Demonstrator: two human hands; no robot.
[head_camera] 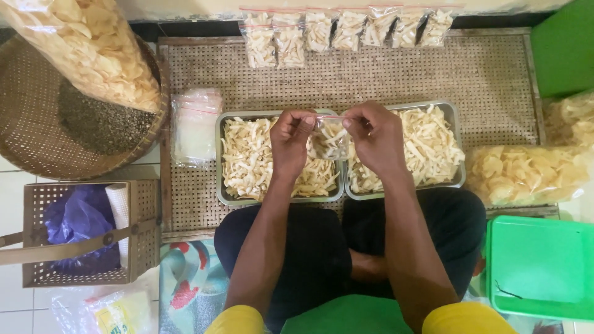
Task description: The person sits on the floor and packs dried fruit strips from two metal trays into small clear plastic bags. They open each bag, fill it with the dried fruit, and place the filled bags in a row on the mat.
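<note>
Both hands hold one small clear zip bag [330, 137] partly filled with pale chips, above two metal trays. My left hand [289, 141] pinches the bag's top left corner; my right hand [376, 136] pinches its top right. The left tray [220, 162] and the right tray [457, 127] are heaped with the same pale chip strips. Several filled small bags [346, 31] lie in a row at the far edge of the woven mat [383, 77].
A stack of empty clear bags [195, 127] lies left of the trays. A big bag of crackers [93, 46] leans in a round woven basket [37, 136]. A square basket [80, 232] sits lower left. Cracker bags [526, 173] and green lids [538, 266] lie right.
</note>
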